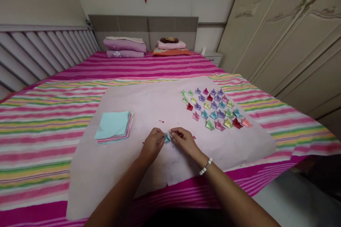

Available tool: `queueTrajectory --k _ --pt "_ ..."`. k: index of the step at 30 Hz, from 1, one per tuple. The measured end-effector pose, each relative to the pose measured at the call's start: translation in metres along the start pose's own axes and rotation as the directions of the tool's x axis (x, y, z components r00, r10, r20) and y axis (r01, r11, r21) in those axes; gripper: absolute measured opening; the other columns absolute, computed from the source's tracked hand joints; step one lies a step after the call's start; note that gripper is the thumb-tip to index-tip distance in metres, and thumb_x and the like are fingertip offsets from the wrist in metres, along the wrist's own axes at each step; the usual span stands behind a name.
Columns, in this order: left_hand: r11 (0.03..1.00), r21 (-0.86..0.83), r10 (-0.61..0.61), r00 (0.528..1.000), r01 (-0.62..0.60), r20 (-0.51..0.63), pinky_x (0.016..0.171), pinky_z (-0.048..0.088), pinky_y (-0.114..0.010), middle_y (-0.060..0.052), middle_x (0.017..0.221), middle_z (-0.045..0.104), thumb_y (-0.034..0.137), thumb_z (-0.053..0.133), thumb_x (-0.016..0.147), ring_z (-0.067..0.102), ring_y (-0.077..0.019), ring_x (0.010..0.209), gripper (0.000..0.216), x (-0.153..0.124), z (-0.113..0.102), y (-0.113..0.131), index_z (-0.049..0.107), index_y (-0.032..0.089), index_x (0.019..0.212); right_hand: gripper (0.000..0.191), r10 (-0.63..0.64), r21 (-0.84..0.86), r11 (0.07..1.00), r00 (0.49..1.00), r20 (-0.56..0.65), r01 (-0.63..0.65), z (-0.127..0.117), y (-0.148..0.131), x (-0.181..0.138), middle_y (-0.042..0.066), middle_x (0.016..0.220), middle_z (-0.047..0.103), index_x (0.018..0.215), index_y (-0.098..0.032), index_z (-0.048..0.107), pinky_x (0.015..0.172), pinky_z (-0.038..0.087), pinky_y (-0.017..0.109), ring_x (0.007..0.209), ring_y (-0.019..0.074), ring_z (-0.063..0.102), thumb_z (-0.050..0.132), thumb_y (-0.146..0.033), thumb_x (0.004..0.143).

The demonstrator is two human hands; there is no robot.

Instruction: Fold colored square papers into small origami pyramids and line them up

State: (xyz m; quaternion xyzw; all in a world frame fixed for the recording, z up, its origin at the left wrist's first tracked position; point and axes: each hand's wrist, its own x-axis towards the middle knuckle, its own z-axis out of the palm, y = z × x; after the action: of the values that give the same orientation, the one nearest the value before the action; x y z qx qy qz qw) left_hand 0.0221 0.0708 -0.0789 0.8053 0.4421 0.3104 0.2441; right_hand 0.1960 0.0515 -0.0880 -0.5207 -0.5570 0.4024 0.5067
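Note:
Low in the middle of the head view, a small piece of folded blue paper (167, 137) is pinched between the thumb and fingers of my left hand (154, 142). My right hand (183, 139), with a white beaded bracelet (206, 166) on its wrist, is just right of the paper. Its thumb and fingertips are drawn together close to the paper's right edge. Whether they touch it or hold something tiny, I cannot tell. Both hands are low over a large pale sheet (144, 103) on the bed.
Left of my hands lies a stack of coloured paper squares (113, 125), light blue on top. Several small folded paper shapes (214, 105) in many colours stand in rows at the right. Tiny red scraps (161, 121) lie nearby. Folded bedding (125, 46) sits by the headboard (149, 25).

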Motion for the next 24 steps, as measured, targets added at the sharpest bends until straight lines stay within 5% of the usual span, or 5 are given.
queueTrajectory --k 5,15,24 --pt "0.994 -0.024 0.11 0.994 -0.11 0.003 0.076 0.05 -0.029 -0.005 0.099 0.053 0.007 0.052 0.082 0.058 -0.0158 0.085 0.023 0.001 0.001 0.009 0.069 0.021 0.09 0.02 0.083 0.118 0.989 0.996 0.009 -0.084 0.004 0.0 -0.002 0.003 0.073 0.068 0.086 -0.017 0.068 0.056 0.047 0.027 0.063 0.0153 0.06 0.064 -0.034 0.075" --pt "0.977 -0.006 0.212 0.969 -0.213 0.126 0.076 0.05 -0.029 -0.005 0.1 0.053 0.004 0.048 0.08 0.059 -0.0159 0.085 0.026 0.009 0.021 0.029 0.066 0.019 0.09 0.015 0.151 0.186 0.974 0.981 -0.125 -0.127 -0.009 0.006 -0.021 -0.002 0.059 0.063 0.074 -0.017 0.067 0.051 0.045 0.024 0.051 0.0123 0.056 0.055 -0.017 0.065" --pt "0.975 -0.056 0.223 0.957 -0.216 0.188 0.079 0.049 -0.03 -0.005 0.097 0.053 0.002 0.05 0.078 0.057 -0.0173 0.089 0.023 0.033 0.046 0.042 0.065 0.018 0.087 0.018 0.136 0.145 0.984 0.957 -0.257 -0.101 -0.034 0.019 -0.025 0.0 0.062 0.064 0.08 -0.017 0.066 0.051 0.047 0.025 0.054 0.0146 0.057 0.054 -0.019 0.066"
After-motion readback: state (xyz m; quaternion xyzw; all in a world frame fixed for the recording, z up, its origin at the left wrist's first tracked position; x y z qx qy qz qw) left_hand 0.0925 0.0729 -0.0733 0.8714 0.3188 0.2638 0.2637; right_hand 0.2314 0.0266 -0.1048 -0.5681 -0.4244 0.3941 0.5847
